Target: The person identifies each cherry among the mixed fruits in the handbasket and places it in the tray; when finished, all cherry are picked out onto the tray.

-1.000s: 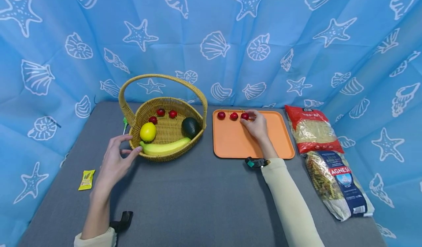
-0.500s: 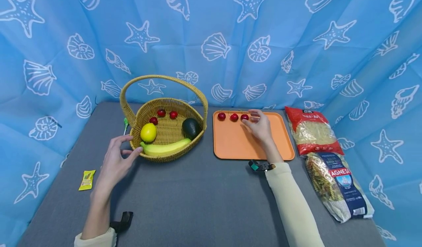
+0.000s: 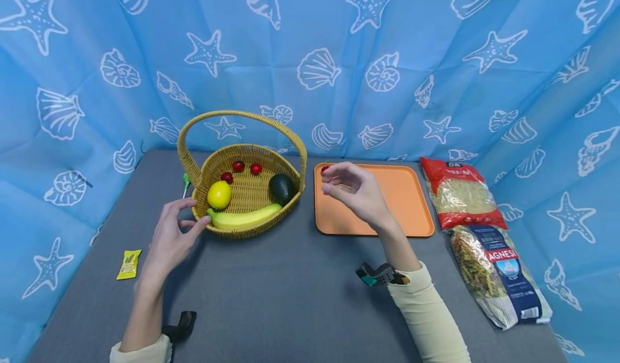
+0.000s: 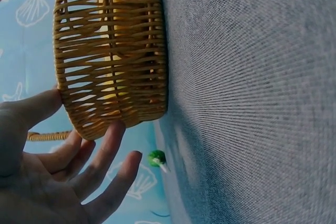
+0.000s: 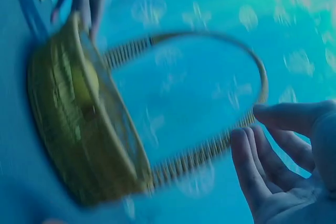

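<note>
Plainly, basket against left grip.

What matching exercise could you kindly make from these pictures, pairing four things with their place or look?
1. Left hand
2. Right hand
3. Banana
4. Avocado

A. Over the orange tray in the head view
B. Dark, oval, in the wicker basket
C. Touching the wicker basket from outside
D. Yellow, long, in the wicker basket

Pairs: 1-C, 2-A, 3-D, 4-B
</note>
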A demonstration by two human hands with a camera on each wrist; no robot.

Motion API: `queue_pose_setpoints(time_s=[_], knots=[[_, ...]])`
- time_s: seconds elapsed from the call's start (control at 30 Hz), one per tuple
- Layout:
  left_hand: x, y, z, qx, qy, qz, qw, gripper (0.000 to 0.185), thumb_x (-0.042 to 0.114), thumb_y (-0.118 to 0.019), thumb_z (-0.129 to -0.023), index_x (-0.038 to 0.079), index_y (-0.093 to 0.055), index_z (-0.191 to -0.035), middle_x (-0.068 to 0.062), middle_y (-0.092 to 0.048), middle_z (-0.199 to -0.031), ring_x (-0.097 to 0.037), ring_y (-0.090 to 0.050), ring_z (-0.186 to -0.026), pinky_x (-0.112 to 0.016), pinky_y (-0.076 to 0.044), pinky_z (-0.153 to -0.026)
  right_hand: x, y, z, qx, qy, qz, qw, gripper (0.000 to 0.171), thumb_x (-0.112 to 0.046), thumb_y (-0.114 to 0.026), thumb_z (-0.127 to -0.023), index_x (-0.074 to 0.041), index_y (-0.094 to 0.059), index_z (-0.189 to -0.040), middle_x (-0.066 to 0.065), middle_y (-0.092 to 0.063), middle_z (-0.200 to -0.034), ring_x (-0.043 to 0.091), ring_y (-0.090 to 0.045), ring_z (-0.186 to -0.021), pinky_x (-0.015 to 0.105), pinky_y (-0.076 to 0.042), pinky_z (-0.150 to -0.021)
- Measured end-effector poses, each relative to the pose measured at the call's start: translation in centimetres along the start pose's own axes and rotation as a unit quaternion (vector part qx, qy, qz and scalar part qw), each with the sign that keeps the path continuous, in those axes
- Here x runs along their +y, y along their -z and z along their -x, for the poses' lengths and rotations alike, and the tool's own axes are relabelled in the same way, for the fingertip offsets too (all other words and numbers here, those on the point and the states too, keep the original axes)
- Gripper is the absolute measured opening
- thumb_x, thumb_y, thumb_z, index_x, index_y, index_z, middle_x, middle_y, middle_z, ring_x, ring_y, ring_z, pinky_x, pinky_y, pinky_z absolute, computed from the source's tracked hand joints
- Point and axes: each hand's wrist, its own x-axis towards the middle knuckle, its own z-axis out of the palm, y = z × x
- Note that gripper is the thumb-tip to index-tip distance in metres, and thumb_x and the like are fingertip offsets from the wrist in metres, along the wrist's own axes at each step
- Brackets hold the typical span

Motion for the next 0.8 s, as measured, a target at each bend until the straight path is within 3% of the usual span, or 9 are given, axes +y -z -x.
queue_pose_setpoints(time_s=[0.13,0.27,0.5,0.8], knots=[[0.1,0.0,-0.1,-0.004,0.0,0.0,1.0,0.064,0.037,-0.07,-0.107,0.003,-0.048,-0.156,-0.028,-0.04,-0.162,-0.046,-0.067,-0.118,-0.052,-0.062,-0.087,-0.9,-3.5,-0.9,-0.071,0.012,-0.035,0.997,0.029,0.004,-0.074,-0.098,0.007,-0.067,-0.126,0.026,-0.069,-0.123,0.015,-0.073,-0.105,0.029,-0.065,-0.094],[0.1,-0.1,-0.1,0.0,-0.002,-0.004,1.0,0.063,0.035,-0.071,-0.107,0.003,-0.049,-0.156,-0.028,-0.041,-0.161,-0.046,-0.068,-0.118,-0.047,-0.062,-0.084,0.1,-7.0,-3.0,-0.095,-0.008,-0.04,0.995,0.03,0.003,-0.073,-0.099,0.005,-0.067,-0.129,0.028,-0.068,-0.129,0.017,-0.072,-0.108,0.026,-0.063,-0.095],[0.0,0.0,-0.1,-0.005,0.0,0.002,1.0,0.063,0.035,-0.071,-0.107,0.003,-0.048,-0.156,-0.028,-0.04,-0.162,-0.046,-0.067,-0.119,-0.034,-0.058,-0.079,1.9,-12.1,-7.2,-0.085,-0.1,0.001,0.991,0.042,-0.012,-0.073,-0.103,-0.005,-0.062,-0.142,0.02,-0.064,-0.146,0.036,-0.072,-0.127,0.038,-0.061,-0.105],[-0.1,0.1,0.0,-0.01,0.001,0.006,0.9999,0.064,0.036,-0.07,-0.107,0.003,-0.047,-0.157,-0.028,-0.038,-0.163,-0.045,-0.067,-0.118,-0.026,-0.053,-0.077,4.3,-16.7,-10.8,-0.037,-0.237,0.024,0.971,0.07,-0.024,-0.073,-0.104,-0.011,-0.04,-0.164,0.022,-0.038,-0.167,0.039,-0.05,-0.149,0.057,-0.047,-0.12]])
